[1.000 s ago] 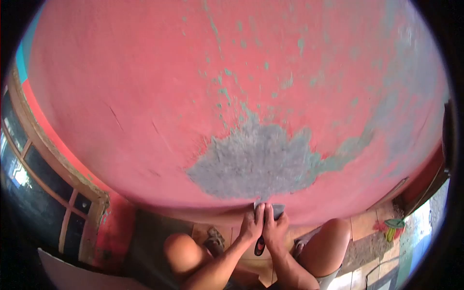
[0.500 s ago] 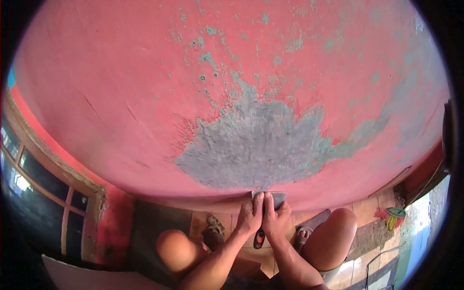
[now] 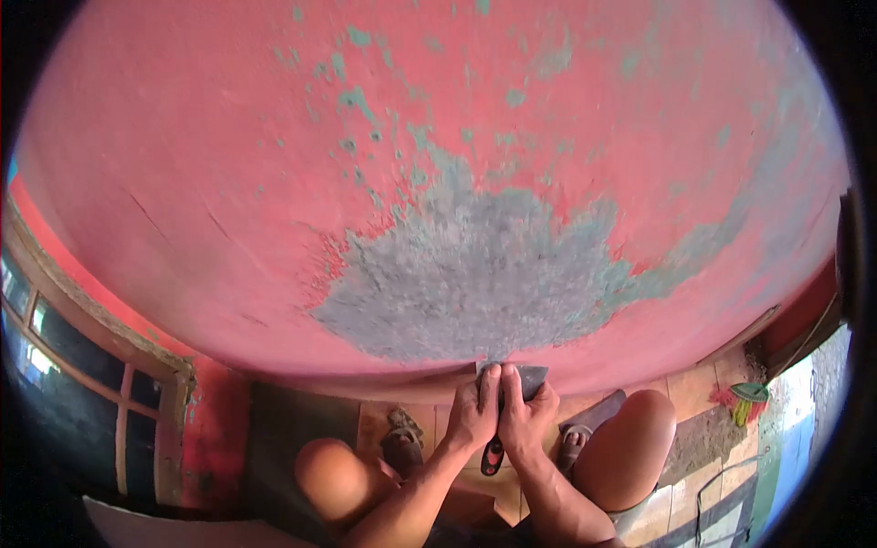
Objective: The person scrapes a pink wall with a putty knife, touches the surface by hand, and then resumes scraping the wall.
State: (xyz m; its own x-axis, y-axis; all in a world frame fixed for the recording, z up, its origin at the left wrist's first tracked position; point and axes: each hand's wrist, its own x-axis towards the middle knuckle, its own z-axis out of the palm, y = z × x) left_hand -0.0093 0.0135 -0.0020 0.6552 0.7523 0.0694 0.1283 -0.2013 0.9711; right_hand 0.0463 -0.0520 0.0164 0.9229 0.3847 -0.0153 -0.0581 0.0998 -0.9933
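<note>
Both my hands grip one scraper with a wide dark metal blade (image 3: 530,375) and a black and red handle that sticks out below them. My left hand (image 3: 474,409) is closed round its left side, thumb stretched along the blade. Beside it my right hand (image 3: 526,413) is closed on the right side, its thumb also pressed on the blade. The blade's edge is at the foot of the pink wall (image 3: 183,110), by the lower tip of a large bare grey patch (image 3: 475,274). Green flecks of older paint show above the patch.
My bent knees (image 3: 630,447) and sandalled feet (image 3: 402,440) flank the hands on a tiled floor. A broom with red, green and yellow bristles (image 3: 749,402) lies at the right. A framed window pane (image 3: 82,338) and a red post (image 3: 216,429) stand at the left.
The view has shifted slightly, moving the wall's marks left. The scraper blade has turned a little, its right corner reaching farther right. Both hands keep their hold.
</note>
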